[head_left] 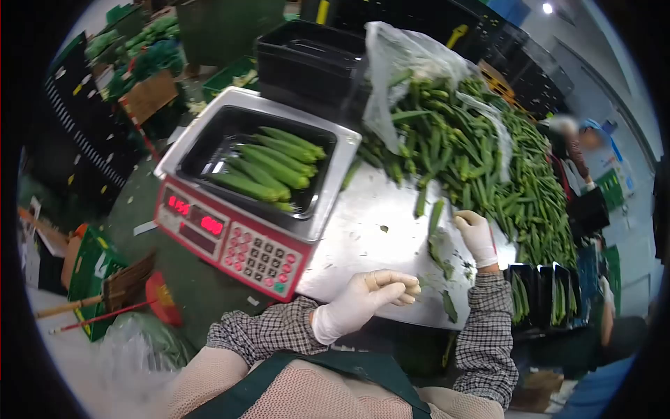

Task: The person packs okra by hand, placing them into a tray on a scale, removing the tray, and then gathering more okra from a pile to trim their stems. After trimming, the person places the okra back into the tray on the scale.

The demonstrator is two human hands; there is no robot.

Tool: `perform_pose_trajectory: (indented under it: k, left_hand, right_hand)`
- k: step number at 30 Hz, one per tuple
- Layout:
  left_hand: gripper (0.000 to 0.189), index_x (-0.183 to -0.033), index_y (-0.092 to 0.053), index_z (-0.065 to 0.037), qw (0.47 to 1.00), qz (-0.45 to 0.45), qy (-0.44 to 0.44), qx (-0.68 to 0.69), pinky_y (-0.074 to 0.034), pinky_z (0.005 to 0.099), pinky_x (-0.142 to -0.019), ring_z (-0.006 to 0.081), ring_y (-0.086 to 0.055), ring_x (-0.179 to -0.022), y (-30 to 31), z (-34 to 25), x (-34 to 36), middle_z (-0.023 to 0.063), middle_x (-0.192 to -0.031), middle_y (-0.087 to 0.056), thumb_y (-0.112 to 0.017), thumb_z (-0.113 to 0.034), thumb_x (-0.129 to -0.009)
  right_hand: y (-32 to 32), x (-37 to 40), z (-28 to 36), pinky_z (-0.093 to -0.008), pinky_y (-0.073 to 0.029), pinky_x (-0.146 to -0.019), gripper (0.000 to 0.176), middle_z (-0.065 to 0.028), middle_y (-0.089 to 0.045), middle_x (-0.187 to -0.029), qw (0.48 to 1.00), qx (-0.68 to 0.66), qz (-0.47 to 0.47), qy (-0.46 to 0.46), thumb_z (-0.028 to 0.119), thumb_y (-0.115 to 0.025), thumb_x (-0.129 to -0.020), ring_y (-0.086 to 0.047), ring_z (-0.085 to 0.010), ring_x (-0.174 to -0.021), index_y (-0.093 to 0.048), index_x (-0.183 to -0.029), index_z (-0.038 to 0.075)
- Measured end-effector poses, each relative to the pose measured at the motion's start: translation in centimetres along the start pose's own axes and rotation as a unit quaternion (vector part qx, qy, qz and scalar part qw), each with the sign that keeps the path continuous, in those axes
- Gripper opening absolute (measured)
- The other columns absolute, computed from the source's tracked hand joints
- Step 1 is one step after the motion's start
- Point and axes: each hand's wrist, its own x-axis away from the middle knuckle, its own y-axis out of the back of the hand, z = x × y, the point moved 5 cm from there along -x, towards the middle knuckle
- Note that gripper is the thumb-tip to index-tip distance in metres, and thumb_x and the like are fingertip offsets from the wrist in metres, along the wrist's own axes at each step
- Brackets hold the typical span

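My left hand (370, 300), in a white glove, is over the table's near edge with its fingers pressed together and the thumb laid across them. What it may hold is hidden. My right hand (478, 237), gloved too, is beside the big okra pile (481, 153), its fingers curled inward; I cannot make out anything in them. Okra scraps and leaf bits (447, 265) lie on the metal table (363, 230) between the hands. To the left, several okra pods (269, 164) lie in a black tray (199, 164) on a red digital scale (230, 237) with a lit display.
Black crates (307, 63) stand behind the scale. A clear plastic bag (384, 84) partly covers the okra pile. Black trays of okra (537, 297) are at the right. A green crate (94, 272) and a red dustpan (162, 300) are at left. Other people are at the far right.
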Motion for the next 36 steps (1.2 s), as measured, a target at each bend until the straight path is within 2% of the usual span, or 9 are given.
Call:
perform_pose_trajectory:
  k: [5, 11, 13, 15, 23, 28, 31, 33, 36]
  left_hand:
    - [0.031, -0.112, -0.055, 0.006, 0.998, -0.029, 0.017, 0.050, -0.048, 0.0318, -0.083, 0.0200, -0.061, -0.091, -0.5, 3.0, -4.4, 0.0147, -0.104, -0.062, -0.047, -0.018, -0.093]
    - [0.030, -0.110, -0.056, 0.004, 0.993, -0.071, 0.057, 0.078, -0.049, 0.0294, -0.082, 0.0172, -0.060, -0.089, 1.1, 4.6, -6.4, 0.0126, -0.102, -0.062, -0.046, -0.018, -0.094]
    - [0.030, -0.109, -0.056, 0.005, 0.988, -0.092, 0.091, 0.082, -0.049, 0.0296, -0.082, 0.0172, -0.060, -0.088, 1.2, 5.2, -6.2, 0.0127, -0.102, -0.061, -0.046, -0.019, -0.093]
    - [0.027, -0.106, -0.056, 0.006, 0.983, -0.102, 0.109, 0.110, -0.049, 0.0336, -0.081, 0.0214, -0.061, -0.087, 0.9, 5.4, -6.3, 0.0165, -0.100, -0.062, -0.048, -0.015, -0.092]
    - [0.033, -0.109, -0.053, 0.006, 0.964, -0.074, 0.127, 0.221, -0.049, 0.0351, -0.079, 0.0240, -0.061, -0.085, 1.3, 6.5, -6.1, 0.0181, -0.100, -0.061, -0.046, -0.022, -0.093]
    - [0.035, -0.117, -0.049, 0.001, 0.892, 0.069, 0.218, 0.390, -0.048, 0.0322, -0.078, 0.0212, -0.059, -0.088, 0.1, 6.1, -6.0, 0.0129, -0.101, -0.060, -0.044, -0.026, -0.094]
    - [0.034, -0.117, -0.049, 0.000, 0.905, 0.066, 0.202, 0.369, -0.048, 0.0325, -0.077, 0.0221, -0.058, -0.089, 0.7, 6.9, -6.1, 0.0124, -0.101, -0.059, -0.047, -0.023, -0.093]
    - [0.034, -0.118, -0.048, 0.000, 0.925, 0.038, 0.181, 0.332, -0.048, 0.0330, -0.075, 0.0235, -0.059, -0.089, 1.2, 7.6, -6.2, 0.0126, -0.101, -0.060, -0.047, -0.022, -0.093]
    - [0.033, -0.119, -0.048, 0.000, 0.941, 0.002, 0.172, 0.291, -0.048, 0.0330, -0.075, 0.0245, -0.059, -0.090, 1.8, 7.6, -6.2, 0.0124, -0.102, -0.061, -0.046, -0.019, -0.093]
  right_hand:
    - [0.0, 0.1, 0.1, -0.0289, -0.048, -0.065, 0.018, -0.0146, -0.066, -0.079, 0.999, 0.046, -0.014, -0.012, 0.013, -0.059, -0.080, -0.063, -0.0204, -0.070, -0.065, -0.090, -0.001]
    - [2.7, -3.3, 0.3, -0.0321, -0.050, -0.066, 0.018, -0.0158, -0.065, -0.079, 0.983, 0.062, -0.174, 0.000, 0.016, -0.060, -0.080, -0.064, -0.0261, -0.073, -0.064, -0.090, 0.002]
    - [3.5, -4.4, -0.6, -0.0330, -0.050, -0.066, 0.022, -0.0163, -0.065, -0.079, 0.977, 0.138, -0.150, -0.058, 0.020, -0.062, -0.078, -0.064, -0.0269, -0.074, -0.064, -0.090, 0.001]
    - [1.9, -4.8, -1.7, -0.0339, -0.050, -0.065, 0.025, -0.0166, -0.065, -0.079, 0.941, 0.316, -0.006, -0.116, 0.022, -0.064, -0.076, -0.064, -0.0284, -0.073, -0.064, -0.088, 0.001]
    - [2.1, 0.3, 1.9, -0.0252, -0.044, -0.056, 0.018, -0.0017, -0.059, -0.070, 0.981, -0.133, 0.062, -0.123, 0.010, -0.062, -0.079, -0.050, -0.0070, -0.059, -0.062, -0.091, -0.002]
    - [-0.1, 5.1, 9.4, -0.0310, -0.049, -0.072, 0.016, -0.0108, -0.063, -0.084, 0.952, 0.023, 0.259, 0.163, 0.010, -0.064, -0.077, -0.062, -0.0231, -0.080, -0.064, -0.092, 0.005]
    - [1.0, 1.8, 7.3, -0.0309, -0.049, -0.071, 0.016, -0.0121, -0.062, -0.083, 0.986, 0.035, 0.153, 0.057, 0.012, -0.063, -0.078, -0.062, -0.0239, -0.078, -0.064, -0.091, 0.004]
    - [1.5, -2.4, 3.8, -0.0335, -0.048, -0.069, 0.019, -0.0145, -0.063, -0.084, 0.995, 0.072, -0.034, 0.058, 0.018, -0.063, -0.079, -0.061, -0.0290, -0.076, -0.063, -0.090, 0.002]
    - [0.0, -7.2, -0.7, -0.0413, -0.047, -0.070, 0.030, -0.0165, -0.062, -0.084, 0.960, 0.266, -0.083, -0.034, 0.032, -0.057, -0.082, -0.060, -0.0348, -0.079, -0.062, -0.086, 0.003]
